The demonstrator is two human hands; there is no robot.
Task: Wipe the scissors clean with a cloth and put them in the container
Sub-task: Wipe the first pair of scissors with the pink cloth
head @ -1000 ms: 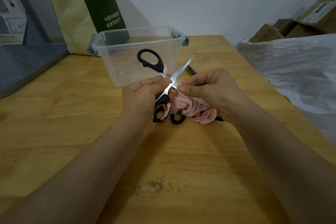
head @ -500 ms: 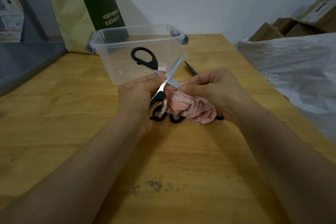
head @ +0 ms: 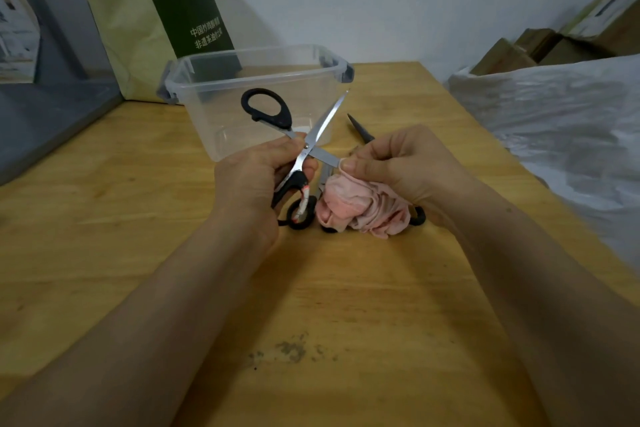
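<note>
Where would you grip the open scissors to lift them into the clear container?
By the free black handle loop above the left hand, reaching in from the upper left. The scissors are spread in an X: one bare blade points up-right, the other runs into the pink cloth pinched by the right hand.

Left hand (head: 256, 180) beside right hand (head: 401, 166), clenched

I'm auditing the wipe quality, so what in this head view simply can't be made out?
Head view, the only one:
- Held scissors: one blade's end, wrapped in the pink cloth that the right hand pinches.
- Black loops under the left hand: whose handles, unclear.
- Dark blade on the table: its rest is behind the right hand.
- Residue on blades: too small.
</note>
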